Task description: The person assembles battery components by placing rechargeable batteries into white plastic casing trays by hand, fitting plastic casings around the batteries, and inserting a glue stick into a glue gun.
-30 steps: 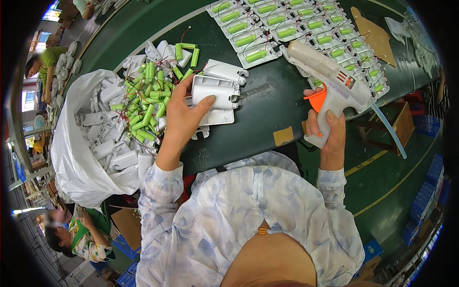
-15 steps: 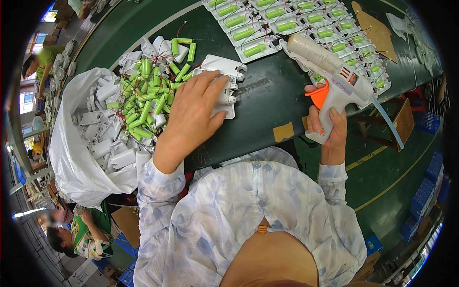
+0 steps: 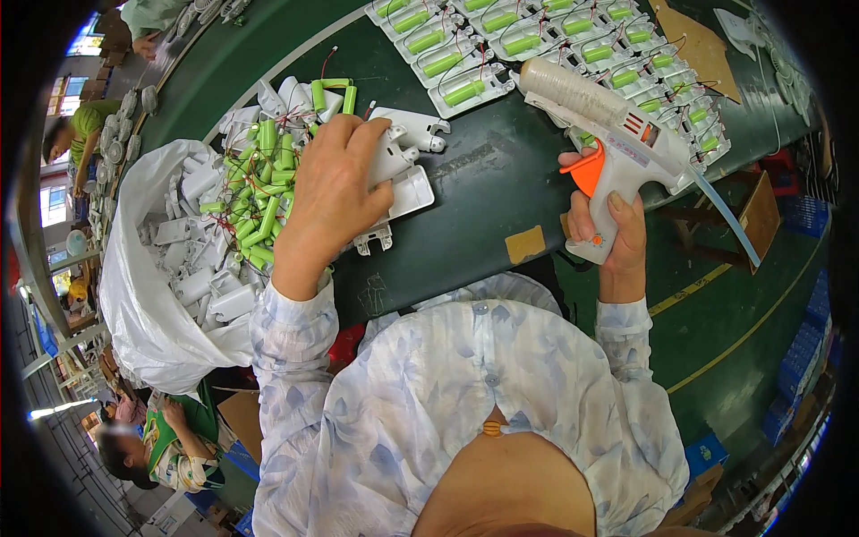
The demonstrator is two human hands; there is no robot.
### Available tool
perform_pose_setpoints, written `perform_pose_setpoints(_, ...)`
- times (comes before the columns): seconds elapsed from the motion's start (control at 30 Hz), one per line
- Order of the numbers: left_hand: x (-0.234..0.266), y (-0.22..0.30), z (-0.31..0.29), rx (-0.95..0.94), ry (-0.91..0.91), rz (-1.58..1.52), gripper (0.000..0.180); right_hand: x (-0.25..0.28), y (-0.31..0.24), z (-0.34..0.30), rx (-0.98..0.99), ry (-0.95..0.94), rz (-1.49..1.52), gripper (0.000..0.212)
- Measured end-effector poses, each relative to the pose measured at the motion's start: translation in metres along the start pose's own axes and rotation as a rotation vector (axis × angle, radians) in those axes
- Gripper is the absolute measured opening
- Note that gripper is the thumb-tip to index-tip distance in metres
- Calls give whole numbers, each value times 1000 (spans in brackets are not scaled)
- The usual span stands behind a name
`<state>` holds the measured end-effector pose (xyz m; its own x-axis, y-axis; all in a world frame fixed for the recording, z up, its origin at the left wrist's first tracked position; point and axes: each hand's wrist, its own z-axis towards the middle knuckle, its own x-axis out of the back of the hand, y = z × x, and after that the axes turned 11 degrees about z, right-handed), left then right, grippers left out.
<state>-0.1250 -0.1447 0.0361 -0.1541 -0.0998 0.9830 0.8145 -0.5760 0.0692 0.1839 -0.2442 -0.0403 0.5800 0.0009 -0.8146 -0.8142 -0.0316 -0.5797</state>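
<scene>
L hand (image 3: 333,192) low over bench (image 3: 474,210), back of hand up, betw. cell pile and loose shells: thumb apart from fingers, a white shell (image 3: 387,161) betw. them; fingertips partly hidden, so can't tell if clamped. More shells just beside it: flat one (image 3: 413,126) on far side, open-topped one (image 3: 412,192) toward near edge of bench. R hand (image 3: 617,228) clamped round grip of glue gun (image 3: 626,143), index finger at orange trigger (image 3: 586,170); gun held above near edge of bench, nozzle end twd far L, bluish glue stick (image 3: 727,215) out the rear, past the edge. Green cells (image 3: 268,206) w/ thin wires heaped L of L hand, atop white parts. White bag (image 3: 134,300), mouth open, at L part of bench nr near edge, full of white parts (image 3: 192,246). Farther in from near edge: rows of shells (image 3: 537,40), approx. one green cell in each, wires attached. Brown sheet (image 3: 698,54) R of rows; small tan patch (image 3: 525,244) on bench at near edge, betw. hands.
</scene>
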Motion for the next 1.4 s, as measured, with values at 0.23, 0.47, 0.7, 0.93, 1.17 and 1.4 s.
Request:
perform_pose_setpoints(0.23, 15, 44, -5, -130, 213, -126, 66, 4, 1, -1, 8, -22, 17, 64)
perform_pose_setpoints(0.47, -41, 93, 12, -169, 121, -250, 43, 0, 4, -5, 57, -3, 16, 62)
perform_pose_setpoints(0.7, -43, 87, 18, -95, 291, -372, 22, 0, -2, -12, 110, 4, 43, 61)
perform_pose_setpoints(0.93, -38, 96, -6, -133, 43, -549, 27, -2, -5, -15, 108, 13, -44, 63)
perform_pose_setpoints(1.17, -40, 101, -10, -119, 124, -221, 31, -2, -1, -17, 109, 49, -42, 65)
perform_pose_setpoints(1.4, -65, 106, 13, -185, 213, -45, 11, -3, -6, -20, 113, 28, -36, 67)
